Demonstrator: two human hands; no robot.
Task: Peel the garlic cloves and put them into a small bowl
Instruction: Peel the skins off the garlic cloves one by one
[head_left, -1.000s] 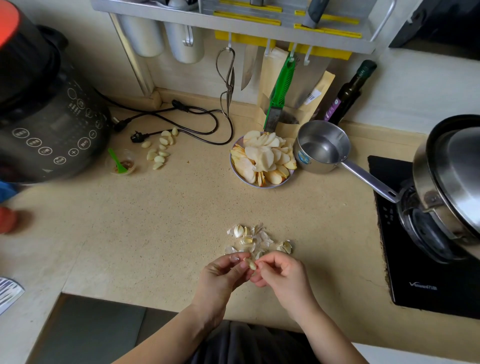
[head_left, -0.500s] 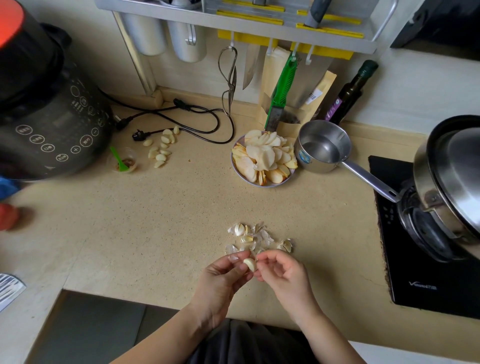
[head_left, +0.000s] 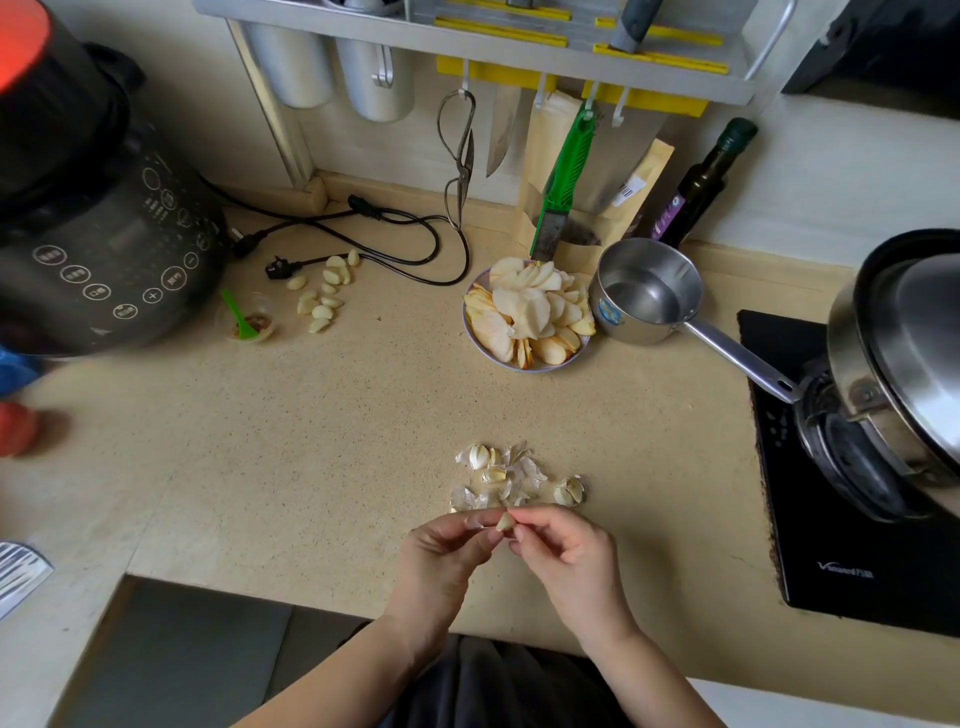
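A small garlic clove (head_left: 505, 520) is pinched between my left hand (head_left: 447, 558) and my right hand (head_left: 566, 553), just above the counter's near edge. Right behind my fingers lies a pile of papery garlic skins (head_left: 514, 475) with a few unpeeled cloves among them. Several peeled cloves (head_left: 323, 293) lie loose on the counter at the back left, by the power plug. A small clear bowl (head_left: 248, 325) with a green spoon in it stands left of those cloves.
A plate of sliced fruit (head_left: 527, 317) and a steel saucepan (head_left: 647, 291) stand at the back centre. A black cooktop (head_left: 852, 561) carries a lidded pot (head_left: 904, 364) on the right. A dark blender (head_left: 88, 208) fills the left; cords (head_left: 374, 234) trail along the wall.
My hands have stayed in place, working the clove between the fingertips; it has turned slightly and sits a little higher between them.
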